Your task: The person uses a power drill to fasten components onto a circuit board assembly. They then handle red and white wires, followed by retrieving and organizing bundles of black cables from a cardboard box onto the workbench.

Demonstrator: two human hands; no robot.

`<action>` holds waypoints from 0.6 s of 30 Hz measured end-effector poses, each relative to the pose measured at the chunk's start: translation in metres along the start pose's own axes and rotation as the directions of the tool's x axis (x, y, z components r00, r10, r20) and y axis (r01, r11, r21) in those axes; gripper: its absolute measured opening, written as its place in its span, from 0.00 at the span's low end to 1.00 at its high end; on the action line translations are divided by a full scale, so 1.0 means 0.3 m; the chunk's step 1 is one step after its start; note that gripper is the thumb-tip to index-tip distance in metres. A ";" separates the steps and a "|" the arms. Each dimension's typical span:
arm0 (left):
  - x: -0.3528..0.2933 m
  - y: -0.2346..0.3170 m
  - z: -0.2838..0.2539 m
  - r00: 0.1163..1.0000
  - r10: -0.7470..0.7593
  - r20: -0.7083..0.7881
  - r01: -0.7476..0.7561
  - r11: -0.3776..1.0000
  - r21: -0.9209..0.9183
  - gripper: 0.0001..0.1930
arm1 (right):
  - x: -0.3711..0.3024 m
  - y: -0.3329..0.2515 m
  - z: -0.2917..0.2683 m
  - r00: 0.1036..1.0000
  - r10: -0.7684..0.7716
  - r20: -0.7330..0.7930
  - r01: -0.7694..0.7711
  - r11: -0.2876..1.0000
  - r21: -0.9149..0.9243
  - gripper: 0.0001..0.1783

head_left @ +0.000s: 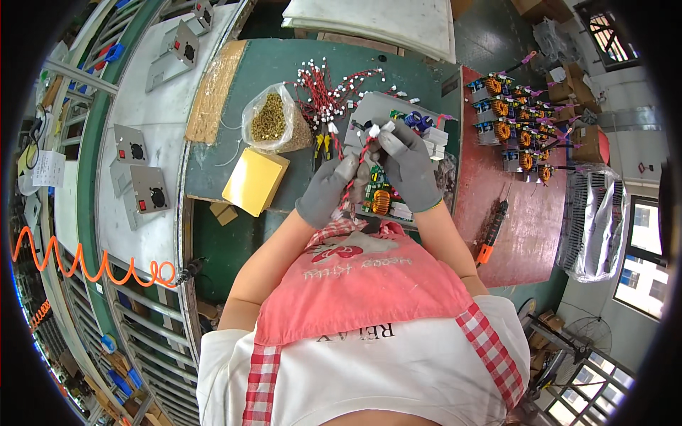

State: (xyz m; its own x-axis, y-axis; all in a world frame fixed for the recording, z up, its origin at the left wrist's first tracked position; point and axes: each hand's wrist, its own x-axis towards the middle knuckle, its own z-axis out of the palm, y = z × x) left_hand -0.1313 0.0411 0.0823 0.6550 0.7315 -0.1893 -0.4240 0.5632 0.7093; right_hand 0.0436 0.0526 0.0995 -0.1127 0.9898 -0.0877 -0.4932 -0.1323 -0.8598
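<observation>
Both my hands wear grey gloves and meet over a grey metal case point(374, 108). My left hand point(327, 187) pinches a twisted red-and-black wire lead point(364, 149). My right hand point(410, 165) grips the white connector point(386, 128) at the lead's upper end. Beneath the hands lies a green circuit board point(374, 181) with a copper-wound coil point(381, 202) and blue capacitors point(419, 122), partly covered by my fingers. Just left of the case are yellow-handled pliers point(323, 147). A pile of red-and-black leads point(323, 92) with white connectors spreads beyond them.
On the green bench sit a clear bag of small brass-coloured parts point(273, 122) and a yellow box point(256, 181). The reddish table point(522, 241) at right carries several coil-bearing boards point(501, 106) and an orange-and-black electric screwdriver point(492, 234). Metal cases point(149, 188) line the left conveyor, near an orange coiled hose point(85, 266).
</observation>
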 end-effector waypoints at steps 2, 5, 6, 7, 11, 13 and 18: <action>-0.002 -0.016 -0.003 0.994 -0.029 -0.108 0.018 0.995 -0.099 0.18 | -0.006 0.008 0.014 0.991 -0.064 -0.120 0.035 0.973 -0.226 0.17; 0.020 -0.019 -0.031 0.984 -0.041 -0.173 -0.003 0.968 -0.249 0.16 | -0.001 0.003 0.028 0.930 -0.333 -0.155 0.122 0.678 -0.724 0.19; 0.021 -0.025 -0.040 0.983 -0.040 -0.181 -0.013 0.958 -0.286 0.15 | -0.013 -0.011 0.023 0.942 -0.336 0.012 0.222 0.596 -0.772 0.19; 0.028 -0.028 -0.044 0.979 -0.042 -0.198 -0.013 0.964 -0.266 0.15 | -0.029 -0.047 0.023 0.928 -0.328 0.174 0.329 0.509 -0.795 0.19; 0.023 -0.025 -0.028 0.940 -0.050 -0.337 -0.020 0.980 -0.200 0.13 | -0.066 -0.086 0.090 0.801 -0.233 0.552 0.598 0.275 -0.752 0.19; 0.027 -0.018 -0.012 0.910 -0.069 -0.409 -0.030 0.972 -0.231 0.11 | -0.060 -0.077 0.102 0.735 -0.191 0.650 0.678 0.229 -0.699 0.20; 0.015 -0.031 -0.022 0.964 0.030 -0.263 -0.068 0.988 -0.138 0.16 | -0.057 -0.029 0.061 0.940 -0.332 0.082 0.274 0.588 -0.761 0.13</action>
State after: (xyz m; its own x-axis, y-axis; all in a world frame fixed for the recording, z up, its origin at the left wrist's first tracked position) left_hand -0.1284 0.0417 0.0704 0.4546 0.8231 -0.3403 -0.5497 0.5599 0.6199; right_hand 0.0339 0.0357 0.1177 -0.0125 0.9696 0.2445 0.3349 0.2345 -0.9126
